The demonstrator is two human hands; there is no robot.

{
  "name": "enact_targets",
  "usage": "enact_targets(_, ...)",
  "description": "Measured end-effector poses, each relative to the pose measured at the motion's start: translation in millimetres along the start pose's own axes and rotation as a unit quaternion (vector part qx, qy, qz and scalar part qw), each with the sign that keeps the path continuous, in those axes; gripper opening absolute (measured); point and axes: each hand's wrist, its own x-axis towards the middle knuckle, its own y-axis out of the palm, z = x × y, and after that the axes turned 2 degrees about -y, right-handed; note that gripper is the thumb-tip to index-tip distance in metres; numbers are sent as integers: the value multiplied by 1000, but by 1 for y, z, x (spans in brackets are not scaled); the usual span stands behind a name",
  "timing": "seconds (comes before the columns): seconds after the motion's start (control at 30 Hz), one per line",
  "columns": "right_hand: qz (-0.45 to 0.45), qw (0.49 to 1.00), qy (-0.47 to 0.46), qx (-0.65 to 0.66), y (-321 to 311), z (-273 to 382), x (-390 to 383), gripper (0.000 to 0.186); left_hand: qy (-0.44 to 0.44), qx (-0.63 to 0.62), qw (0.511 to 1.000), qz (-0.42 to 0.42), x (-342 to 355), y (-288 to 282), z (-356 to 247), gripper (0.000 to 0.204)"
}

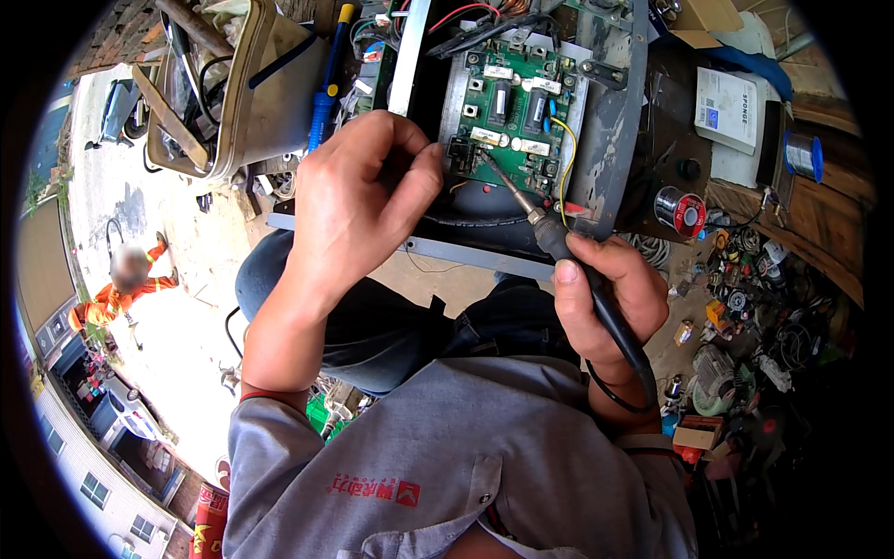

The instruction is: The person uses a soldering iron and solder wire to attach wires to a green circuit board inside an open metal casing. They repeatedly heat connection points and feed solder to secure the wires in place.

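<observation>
A green circuit board with white resistors and dark components lies inside an opened metal housing in front of me. My right hand is closed round the dark handle of a soldering iron. The iron slants up to the left, its tip at the board's lower left part, near a small black component. Beside that same corner is my left hand, thumb and forefinger pinched together. Whatever is between those fingertips is hidden or too small to name. A yellow wire curves down the board's right side.
At left stand a bucket of tools and a blue desoldering pump. To the right are a solder spool, a blue-rimmed spool and a white box. Motor parts litter the right-hand ground. A person in orange is outside.
</observation>
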Motion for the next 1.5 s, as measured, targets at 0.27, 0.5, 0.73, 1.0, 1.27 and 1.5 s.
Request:
enact_targets(0.27,0,1000,-3,-9,-1,0,-1,23,-3,3,1000,3,0,-1,0,14)
enact_targets(0.5,-8,1000,-2,-5,0,-4,-4,23,-6,-3,1000,2,-1,0,1,14)
enact_targets(0.73,-8,1000,4,-5,0,-3,-3,22,-1,-7,1000,2,-1,0,0,13)
enact_targets(1.0,-47,997,54,30,1,-2,-13,22,29,7,1000,3,0,-1,0,12)
enact_targets(1.27,-29,999,36,3,2,-1,-8,23,39,21,999,0,0,0,1,12)
enact_targets(1.5,-17,999,27,-8,1,0,-5,23,59,30,998,-6,0,1,2,12)
